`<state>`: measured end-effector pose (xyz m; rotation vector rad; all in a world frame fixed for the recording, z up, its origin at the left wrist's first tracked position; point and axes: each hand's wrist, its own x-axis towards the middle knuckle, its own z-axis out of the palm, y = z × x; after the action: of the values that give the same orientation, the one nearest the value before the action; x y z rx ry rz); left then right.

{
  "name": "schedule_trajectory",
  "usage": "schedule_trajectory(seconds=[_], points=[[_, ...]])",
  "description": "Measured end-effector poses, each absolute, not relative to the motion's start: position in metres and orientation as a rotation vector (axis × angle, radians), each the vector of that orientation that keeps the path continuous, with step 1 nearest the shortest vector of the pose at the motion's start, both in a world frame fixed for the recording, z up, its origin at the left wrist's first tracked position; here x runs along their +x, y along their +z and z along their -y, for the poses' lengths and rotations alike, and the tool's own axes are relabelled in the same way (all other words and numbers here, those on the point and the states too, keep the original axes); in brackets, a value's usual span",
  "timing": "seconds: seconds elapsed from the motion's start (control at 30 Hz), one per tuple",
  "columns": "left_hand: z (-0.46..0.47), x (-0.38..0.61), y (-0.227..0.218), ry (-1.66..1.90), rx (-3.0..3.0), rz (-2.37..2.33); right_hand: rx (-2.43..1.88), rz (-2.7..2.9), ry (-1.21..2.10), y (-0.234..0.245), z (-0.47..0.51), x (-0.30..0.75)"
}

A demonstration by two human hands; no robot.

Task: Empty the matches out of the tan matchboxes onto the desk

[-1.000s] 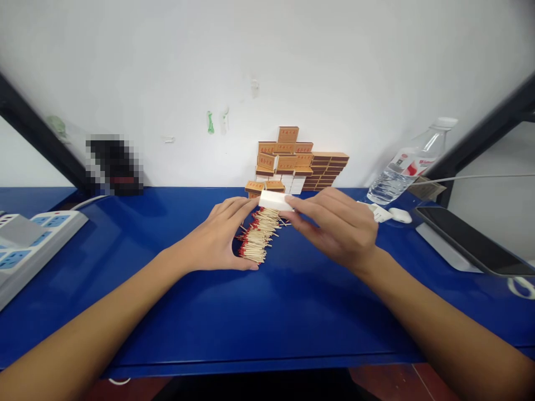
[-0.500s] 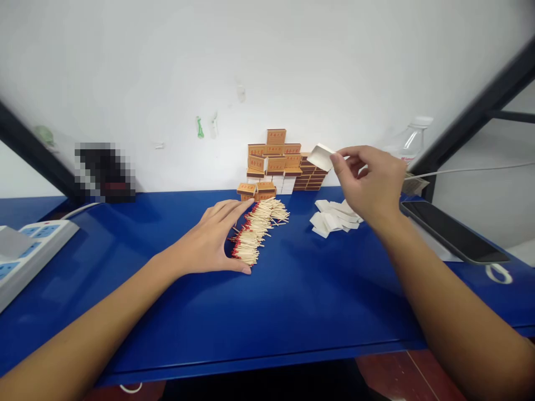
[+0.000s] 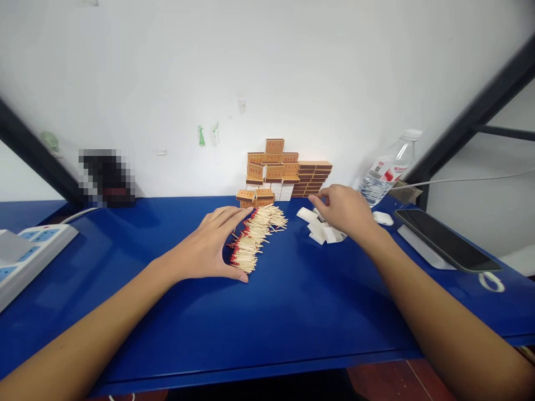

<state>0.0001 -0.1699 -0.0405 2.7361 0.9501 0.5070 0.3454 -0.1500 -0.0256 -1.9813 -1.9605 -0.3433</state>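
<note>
A long row of wooden matches [image 3: 254, 239] lies on the blue table, red heads mostly to the left. My left hand [image 3: 209, 242] rests beside it with thumb and fingers spread apart, the thumb at the near end and the fingertips by the far end. To the right, my right hand [image 3: 345, 209] hovers over a pile of white paper matchbox trays [image 3: 320, 231]. Its fingers are loosely curled, and no tray shows in them. The hand covers part of the pile.
Stacked orange matchboxes [image 3: 273, 170] stand against the wall, with brown-sided ones [image 3: 311, 178] to their right. A water bottle [image 3: 387, 170], a white case [image 3: 383, 218] and a phone [image 3: 449, 239] are at the right. On the left lies a power strip [image 3: 39, 256].
My right hand has moved down and left to the pile and let go of the white tray it held. My left hand stays by the matches. The view has shifted slightly.
</note>
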Motion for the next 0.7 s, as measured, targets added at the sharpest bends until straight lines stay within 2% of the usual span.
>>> schedule_trajectory(seconds=[0.2,0.33,0.5,0.6,0.7], points=[[0.170,0.001,-0.042,0.552,2.737,-0.954,-1.564,1.979,-0.374,-0.019,0.166,0.320],[0.159,-0.001,-0.043,0.803,2.757,-0.971,-1.443,2.158,-0.267,-0.025,0.171,0.304],[0.145,-0.018,-0.036,1.198,2.615,-1.281,-1.756,2.277,-0.192,-0.008,0.176,0.332],[0.141,-0.025,-0.025,1.206,2.568,-1.369,-2.044,2.287,0.101,0.007,0.185,0.366],[0.140,-0.023,-0.012,1.154,2.673,-1.307,-2.153,2.256,0.311,0.013,0.193,0.385]])
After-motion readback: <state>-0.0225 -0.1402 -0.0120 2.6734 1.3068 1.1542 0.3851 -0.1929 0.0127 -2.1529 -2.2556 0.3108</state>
